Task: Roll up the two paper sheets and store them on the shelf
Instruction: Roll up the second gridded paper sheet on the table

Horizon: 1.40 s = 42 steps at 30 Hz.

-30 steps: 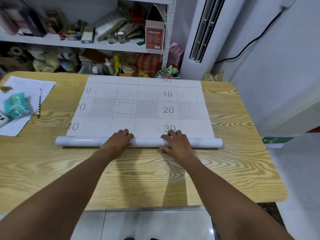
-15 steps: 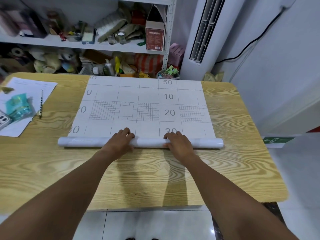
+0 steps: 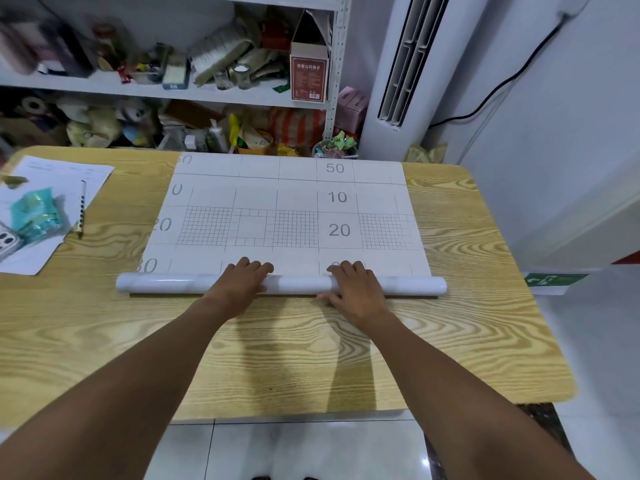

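With left hand (image 3: 239,282) and right hand (image 3: 356,289) curling over the paper roll (image 3: 298,285), you are advancing it over the 30 row (image 3: 147,265), though much is remaining flat.

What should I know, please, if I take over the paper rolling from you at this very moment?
Left hand: grips the roll, fingers curved over its top.
Right hand: grips the same roll further right, thumb on the near side.
Things: the roll lies across the table; the rest of the gridded sheet lies flat beyond it. A second sheet cannot be told apart.
Done: the near part is rolled.
To do: roll the flat part up to the far edge, then store on the shelf.
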Motion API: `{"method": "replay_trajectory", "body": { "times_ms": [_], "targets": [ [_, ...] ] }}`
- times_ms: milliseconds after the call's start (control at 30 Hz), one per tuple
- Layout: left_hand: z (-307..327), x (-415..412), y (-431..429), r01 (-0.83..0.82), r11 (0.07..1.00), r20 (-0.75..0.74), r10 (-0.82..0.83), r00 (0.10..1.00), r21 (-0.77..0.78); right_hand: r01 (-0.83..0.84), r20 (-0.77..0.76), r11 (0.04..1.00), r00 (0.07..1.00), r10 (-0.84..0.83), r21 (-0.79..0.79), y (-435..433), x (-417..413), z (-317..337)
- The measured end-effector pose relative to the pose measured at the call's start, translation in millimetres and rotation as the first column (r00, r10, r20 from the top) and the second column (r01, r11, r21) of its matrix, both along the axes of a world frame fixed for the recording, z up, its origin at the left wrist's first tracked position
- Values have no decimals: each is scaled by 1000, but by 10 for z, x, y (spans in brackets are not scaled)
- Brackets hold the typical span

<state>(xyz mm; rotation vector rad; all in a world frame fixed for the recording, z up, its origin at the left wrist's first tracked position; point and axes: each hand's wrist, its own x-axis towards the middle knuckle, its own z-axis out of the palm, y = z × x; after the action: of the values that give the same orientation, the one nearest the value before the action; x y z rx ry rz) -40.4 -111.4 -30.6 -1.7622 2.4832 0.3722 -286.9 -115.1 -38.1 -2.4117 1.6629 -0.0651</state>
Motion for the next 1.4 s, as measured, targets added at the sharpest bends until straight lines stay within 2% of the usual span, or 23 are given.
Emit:
{"method": "replay_trajectory", "body": {
  "times_ms": [200, 433, 667, 733, 900, 1033, 1200, 1400],
  "targets": [
    [-79, 24, 5, 0, 1000, 3, 0, 1000, -5, 28, 44, 1000, 999, -27, -6, 5, 1, -8],
    [-53, 74, 24, -24, 997, -208, 40, 977, 79, 20, 20, 1000, 1000, -20, -17, 1, -9, -44],
    [-79, 65, 18, 15, 999, -56, -18, 998, -44, -15, -70, 1000, 997, 14, -18, -1, -13, -55],
    [-67, 53, 14, 29, 999, -48, -30, 998, -33, -22, -68, 999, 998, 20, -28, 17, -19, -64],
    [-47, 71, 16, -5, 1000, -153, 8, 988, 22, 4, -28, 1000, 1000, -5, -18, 37, -30, -61],
    [-64, 108, -2, 9, 999, -153, -2, 988, 49, 41, 63, 998, 997, -43, 37, 27, -39, -26],
    [-40, 102, 8, 2, 996, -189, 14, 982, 85, 37, 72, 998, 997, -40, 54, 20, -16, -8],
    [9, 58, -20, 0, 996, -68, 6, 998, 91, 29, 40, 999, 999, -31, 38, 15, -12, -21]
  ]
}}
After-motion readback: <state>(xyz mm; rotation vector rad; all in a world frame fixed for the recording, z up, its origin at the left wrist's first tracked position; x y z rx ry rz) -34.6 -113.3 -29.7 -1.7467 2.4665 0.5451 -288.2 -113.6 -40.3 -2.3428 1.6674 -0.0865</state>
